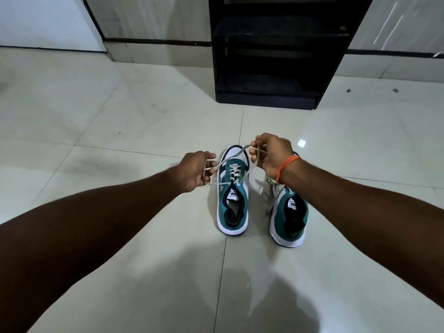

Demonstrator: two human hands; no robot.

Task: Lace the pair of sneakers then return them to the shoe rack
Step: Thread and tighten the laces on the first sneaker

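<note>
Left hand (pixel 195 170) and right hand (pixel 270 153) each pinch an end of grey lace (pixel 224 162) over left teal-white sneaker (pixel 232 195); black wooden rack (pixel 271 51) far

I'm on the floor of a home: glossy pale tiles (pixel 120 116) under my fingers, a black shoe rack (pixel 276 68) (shelves bare) standing just beyond them.

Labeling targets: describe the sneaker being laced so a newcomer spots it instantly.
In front of the black shoe rack, two teal-and-white sneakers stand on the tiled floor. It is the left sneaker: both hands pull its lace ends taut, while the right sneaker has slack laces.
</note>
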